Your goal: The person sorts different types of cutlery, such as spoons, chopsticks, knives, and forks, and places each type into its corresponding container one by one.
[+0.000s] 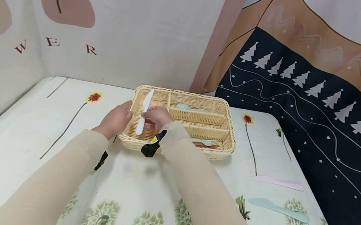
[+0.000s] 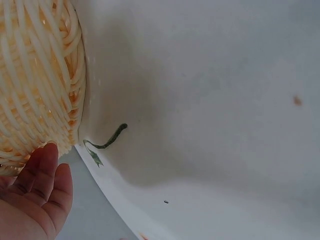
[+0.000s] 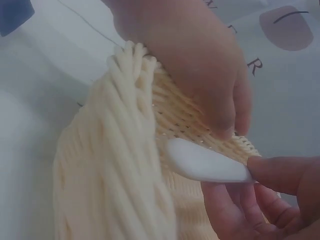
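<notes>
A white plastic knife [image 1: 144, 112] is pinched between the thumb and fingers of my right hand [image 1: 157, 117], over the left compartment of a woven basket [image 1: 182, 91]. In the right wrist view, one wide rounded end of the knife [image 3: 205, 160] sticks out from the fingers. My left hand [image 1: 116, 119] grips the basket's left rim, the thumb at the inner side and the fingers [image 2: 49, 160] against the outer wall. Inside the basket, a pale green utensil [image 1: 183, 106] lies in the back right compartment. A pale fork [image 1: 208, 142] lies in the front right one, above brown utensils [image 1: 201, 145].
On the table's right side lie a pink knife [image 1: 279, 182] and a light blue knife [image 1: 278, 209], apart from each other. A flower-patterned cloth [image 1: 133, 184] covers the table. Printed curtains [image 1: 136, 31] hang behind it and at its right.
</notes>
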Tool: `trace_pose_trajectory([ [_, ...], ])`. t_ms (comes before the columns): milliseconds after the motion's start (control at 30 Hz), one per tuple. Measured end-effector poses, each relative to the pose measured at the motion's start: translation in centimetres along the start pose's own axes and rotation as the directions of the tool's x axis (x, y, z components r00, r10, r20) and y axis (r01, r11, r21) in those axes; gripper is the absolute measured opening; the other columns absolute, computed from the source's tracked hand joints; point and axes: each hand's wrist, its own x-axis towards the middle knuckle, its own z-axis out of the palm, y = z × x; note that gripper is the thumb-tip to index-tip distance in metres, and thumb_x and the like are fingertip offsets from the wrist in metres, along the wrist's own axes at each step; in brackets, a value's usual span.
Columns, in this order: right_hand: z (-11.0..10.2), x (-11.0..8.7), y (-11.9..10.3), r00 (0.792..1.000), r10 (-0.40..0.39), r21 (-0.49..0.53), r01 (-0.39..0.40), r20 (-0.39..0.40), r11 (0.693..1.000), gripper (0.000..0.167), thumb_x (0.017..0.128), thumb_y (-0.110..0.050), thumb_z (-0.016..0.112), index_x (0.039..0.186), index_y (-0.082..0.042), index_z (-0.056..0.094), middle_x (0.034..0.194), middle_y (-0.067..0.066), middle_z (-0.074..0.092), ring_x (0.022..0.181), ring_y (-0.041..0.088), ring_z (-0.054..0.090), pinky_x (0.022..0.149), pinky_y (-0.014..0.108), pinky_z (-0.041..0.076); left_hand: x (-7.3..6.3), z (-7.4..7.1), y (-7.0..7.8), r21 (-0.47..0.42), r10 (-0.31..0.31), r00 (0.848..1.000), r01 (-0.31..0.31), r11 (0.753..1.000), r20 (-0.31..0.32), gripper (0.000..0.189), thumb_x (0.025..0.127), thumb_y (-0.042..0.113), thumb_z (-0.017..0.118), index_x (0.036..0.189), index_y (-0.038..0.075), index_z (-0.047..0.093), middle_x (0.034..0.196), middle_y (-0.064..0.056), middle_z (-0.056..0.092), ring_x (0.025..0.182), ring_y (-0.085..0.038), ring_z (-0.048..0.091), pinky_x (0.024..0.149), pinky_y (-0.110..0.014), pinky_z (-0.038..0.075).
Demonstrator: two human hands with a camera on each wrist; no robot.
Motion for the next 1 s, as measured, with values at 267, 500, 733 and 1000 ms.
trace_pose_trajectory([
  [267, 0.4, -0.1, 0.4, 1.0, 0.029, 0.027, -0.029, 0.01, 0.999, 0.015, 0.087, 0.005, 0.065, 0.098, -0.004, 0.059, 0.083, 0.007, 0.06, 0.091, 0.026, 0.068, 0.078, 0.038, 0.06, 0.1, 0.1, -0.1, 0.016, 0.004, 1.0, -0.004, 1.0, -0.009, 0.054, 0.105, 0.019, 0.031, 0.153, -0.002, 0.015, 0.153, -0.027, 0.026, 0.139, -0.042, 0.029, 0.114, -0.054, 0.026],
  [500, 0.6, 0.0, 0.6, 0.999, 0.025, 0.026, -0.026, 0.024, 0.999, 0.016, 0.088, 0.005, 0.065, 0.101, -0.002, 0.061, 0.081, 0.007, 0.062, 0.094, 0.027, 0.068, 0.079, 0.04, 0.06, 0.0, 0.0, -0.1, 0.014, -0.013, 1.0, 0.013, 1.0, -0.007, 0.055, 0.106, 0.019, 0.031, 0.153, -0.002, 0.014, 0.153, -0.027, 0.027, 0.135, -0.039, 0.037, 0.113, -0.054, 0.029],
  [733, 0.9, 0.4, 1.0, 0.999, 0.042, 0.027, -0.043, 0.032, 0.999, 0.022, 0.088, 0.007, 0.063, 0.109, 0.001, 0.063, 0.085, 0.01, 0.066, 0.092, 0.027, 0.069, 0.08, 0.04, 0.059, -0.2, 0.1, -0.1, 0.016, -0.024, 1.0, 0.024, 1.0, -0.009, 0.054, 0.106, 0.019, 0.031, 0.153, -0.002, 0.014, 0.153, -0.027, 0.027, 0.137, -0.04, 0.034, 0.113, -0.054, 0.029],
  [1000, 0.7, 0.3, 1.1, 0.998, 0.036, 0.001, -0.037, 0.049, 0.999, 0.027, 0.09, 0.002, 0.063, 0.117, 0.002, 0.06, 0.084, 0.006, 0.06, 0.075, 0.018, 0.061, 0.079, 0.039, 0.06, -0.2, 0.0, 0.2, 0.016, -0.029, 1.0, 0.029, 0.999, -0.013, 0.054, 0.106, 0.02, 0.032, 0.153, -0.002, 0.016, 0.152, -0.027, 0.028, 0.139, -0.042, 0.03, 0.114, -0.055, 0.027],
])
